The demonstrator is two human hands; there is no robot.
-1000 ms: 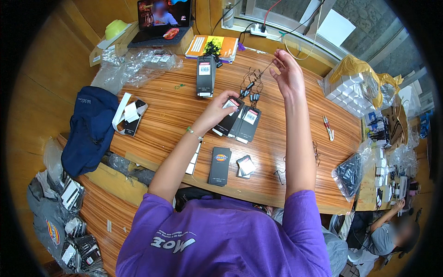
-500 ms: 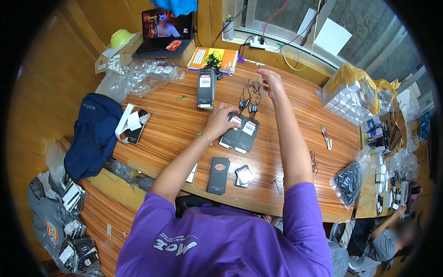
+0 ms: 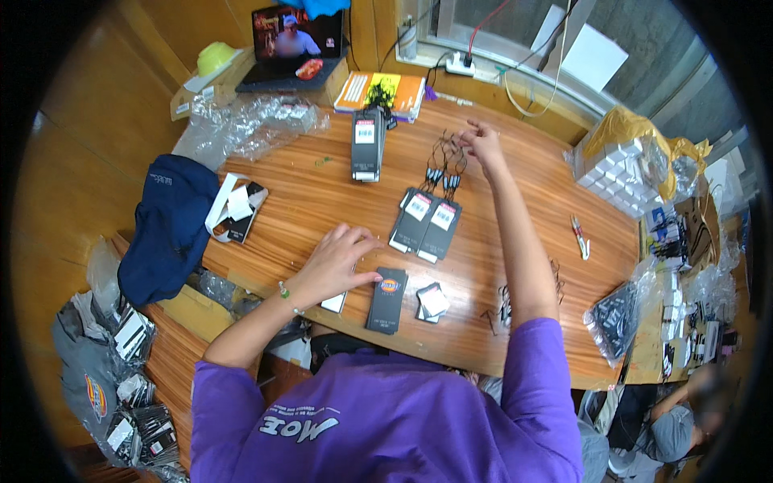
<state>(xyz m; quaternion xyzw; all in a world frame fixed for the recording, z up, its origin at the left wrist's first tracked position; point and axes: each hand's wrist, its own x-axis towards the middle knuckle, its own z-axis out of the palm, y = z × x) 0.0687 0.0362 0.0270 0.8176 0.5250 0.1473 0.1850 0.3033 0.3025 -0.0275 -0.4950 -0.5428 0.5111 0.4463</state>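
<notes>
My left hand (image 3: 334,262) lies with fingers spread on the wooden table (image 3: 306,193), its fingertips touching a black tag stack (image 3: 388,299) near the front edge. My right hand (image 3: 483,142) is stretched toward the far side, fingers apart, just right of the black strings (image 3: 443,161) that run from two black hang tags (image 3: 427,224) with white labels. It grips nothing that I can see. A small pile of square cards (image 3: 433,302) sits right of the tag stack.
Another black tag stack (image 3: 366,143) lies farther back. A navy cap (image 3: 165,225), crumpled clear plastic (image 3: 241,125), a laptop (image 3: 294,44), a box of white items (image 3: 620,161), a bag of black strings (image 3: 616,314) and red-handled snips (image 3: 580,235) surround the work spot. A person crouches at lower right (image 3: 676,419).
My left hand moved from the two hang tags down to the tag stack by the front edge. My right hand came down from holding the strings up and now hovers beside them.
</notes>
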